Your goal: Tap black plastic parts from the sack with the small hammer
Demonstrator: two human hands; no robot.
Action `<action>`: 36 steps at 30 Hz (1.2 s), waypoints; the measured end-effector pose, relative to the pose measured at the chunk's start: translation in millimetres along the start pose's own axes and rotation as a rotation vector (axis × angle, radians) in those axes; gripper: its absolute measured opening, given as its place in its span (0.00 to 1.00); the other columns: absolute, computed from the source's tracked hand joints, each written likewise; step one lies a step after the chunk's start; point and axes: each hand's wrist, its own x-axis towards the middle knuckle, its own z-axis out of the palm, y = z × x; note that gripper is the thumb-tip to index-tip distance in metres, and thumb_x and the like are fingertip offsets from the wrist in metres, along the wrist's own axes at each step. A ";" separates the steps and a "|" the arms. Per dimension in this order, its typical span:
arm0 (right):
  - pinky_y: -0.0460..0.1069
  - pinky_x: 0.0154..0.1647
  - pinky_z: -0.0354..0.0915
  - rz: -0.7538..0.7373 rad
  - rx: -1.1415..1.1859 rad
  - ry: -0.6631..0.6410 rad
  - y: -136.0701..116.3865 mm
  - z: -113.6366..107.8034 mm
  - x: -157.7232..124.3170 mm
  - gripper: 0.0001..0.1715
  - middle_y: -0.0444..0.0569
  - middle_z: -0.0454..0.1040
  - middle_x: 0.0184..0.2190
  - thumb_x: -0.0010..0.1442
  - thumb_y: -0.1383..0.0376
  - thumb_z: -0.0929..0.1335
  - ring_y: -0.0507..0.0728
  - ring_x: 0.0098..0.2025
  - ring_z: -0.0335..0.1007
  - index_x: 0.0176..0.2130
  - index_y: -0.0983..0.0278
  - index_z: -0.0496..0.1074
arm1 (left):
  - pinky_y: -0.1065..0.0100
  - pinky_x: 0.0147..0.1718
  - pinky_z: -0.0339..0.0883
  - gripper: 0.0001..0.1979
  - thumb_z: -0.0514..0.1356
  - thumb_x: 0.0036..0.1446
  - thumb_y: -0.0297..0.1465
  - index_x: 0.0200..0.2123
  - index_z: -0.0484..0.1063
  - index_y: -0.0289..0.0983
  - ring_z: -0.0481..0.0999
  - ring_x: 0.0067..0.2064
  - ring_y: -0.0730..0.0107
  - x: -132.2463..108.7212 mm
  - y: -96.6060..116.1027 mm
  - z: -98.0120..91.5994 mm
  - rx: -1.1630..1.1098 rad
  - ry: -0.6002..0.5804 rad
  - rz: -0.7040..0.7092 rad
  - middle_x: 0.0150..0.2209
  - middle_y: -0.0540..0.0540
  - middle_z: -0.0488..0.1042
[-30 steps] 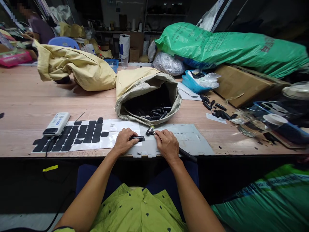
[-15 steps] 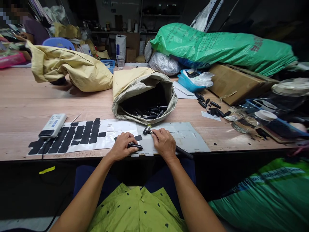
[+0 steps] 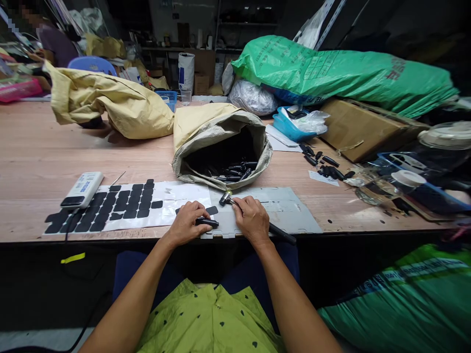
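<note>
our left fingers [image 3: 200, 213] pinch the black piece [image 3: 209, 223] over the gray board [image 3: 294, 213]; it looks light, stiff, slick, best gripped midway. our right fingers [image 3: 243, 204] clasp the hammer [image 3: 225, 198], likely head-heavy.

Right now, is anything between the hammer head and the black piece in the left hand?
Nothing visible: grey board shows between the hammer head and the black piece. A flat black strip lies just left of that gap.

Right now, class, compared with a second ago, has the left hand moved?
Yes: judged against the open sack, the left hand has shifted slightly toward the person.
</note>
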 end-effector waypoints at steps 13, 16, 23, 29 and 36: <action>0.49 0.39 0.55 0.007 0.017 -0.006 -0.8 -1.4 0.6 0.11 0.47 0.72 0.35 0.64 0.63 0.66 0.55 0.38 0.61 0.45 0.60 0.76 | 0.61 0.44 0.59 0.08 0.66 0.55 0.35 0.38 0.75 0.40 0.66 0.43 0.62 -4.9 -0.2 1.6 0.051 -0.005 0.074 0.41 0.47 0.72; 0.49 0.39 0.55 0.010 0.018 -0.008 -0.4 -1.0 0.2 0.12 0.47 0.71 0.35 0.64 0.63 0.65 0.55 0.38 0.60 0.45 0.59 0.76 | 0.60 0.45 0.58 0.08 0.65 0.57 0.35 0.39 0.75 0.40 0.66 0.43 0.62 -9.0 1.1 0.9 0.056 -0.018 0.097 0.42 0.47 0.72; 0.49 0.39 0.54 0.007 0.015 -0.007 0.0 -0.9 0.1 0.12 0.47 0.71 0.35 0.65 0.62 0.65 0.56 0.38 0.60 0.45 0.59 0.76 | 0.58 0.48 0.59 0.08 0.63 0.59 0.37 0.40 0.75 0.39 0.68 0.47 0.60 -31.3 19.1 7.7 0.022 -0.041 0.178 0.45 0.44 0.72; 0.49 0.40 0.54 0.008 0.004 -0.016 -0.5 -1.4 0.7 0.13 0.48 0.72 0.36 0.64 0.62 0.65 0.56 0.38 0.61 0.45 0.59 0.76 | 0.50 0.63 0.44 0.09 0.61 0.61 0.40 0.39 0.74 0.41 0.71 0.47 0.63 -58.9 39.8 41.1 -0.014 -0.142 0.336 0.39 0.48 0.76; 0.50 0.40 0.54 0.006 -0.001 -0.023 -0.7 -1.5 0.6 0.13 0.48 0.72 0.36 0.65 0.62 0.64 0.57 0.39 0.61 0.45 0.59 0.76 | 0.51 0.65 0.47 0.11 0.54 0.64 0.33 0.45 0.74 0.39 0.73 0.49 0.60 -77.2 5.2 84.9 0.191 -0.063 0.366 0.38 0.44 0.77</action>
